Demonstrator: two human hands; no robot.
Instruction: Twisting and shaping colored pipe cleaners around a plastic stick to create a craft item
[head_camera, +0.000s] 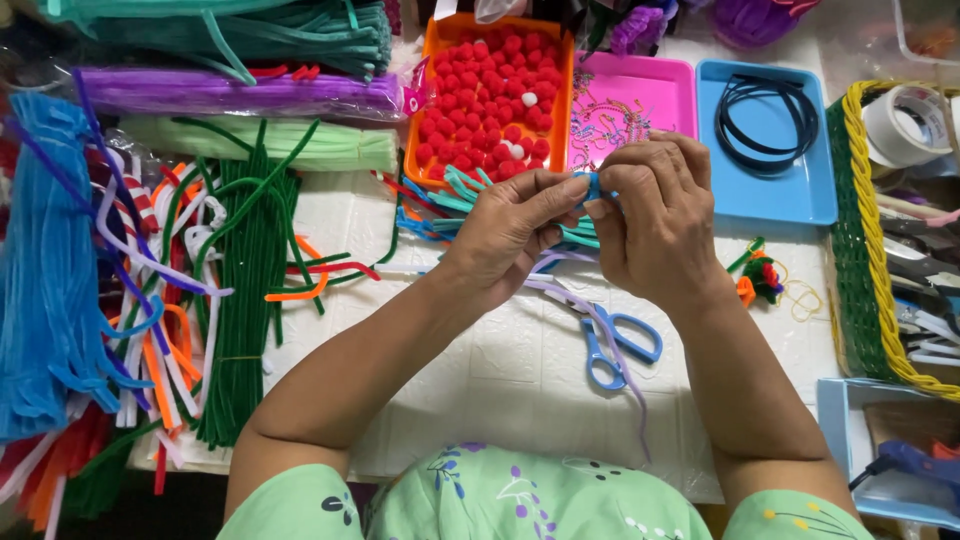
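My left hand (510, 235) and my right hand (655, 220) meet above the white table (500, 370), both pinching a small blue pipe cleaner piece (592, 186) between thumbs and fingers. A lilac pipe cleaner (590, 320) trails down from under my hands toward me. Short teal pipe cleaner pieces (460, 190) lie just behind my left hand. Blue-handled scissors (615, 350) rest on the table below my right wrist.
An orange tray of red pompoms (495, 90), a pink tray (625, 105) and a blue tray with black headbands (770, 135) stand at the back. Pipe cleaner bundles (240, 290) cover the left. A woven basket (870, 250) with tape is at the right. A small pompom craft (762, 280) lies nearby.
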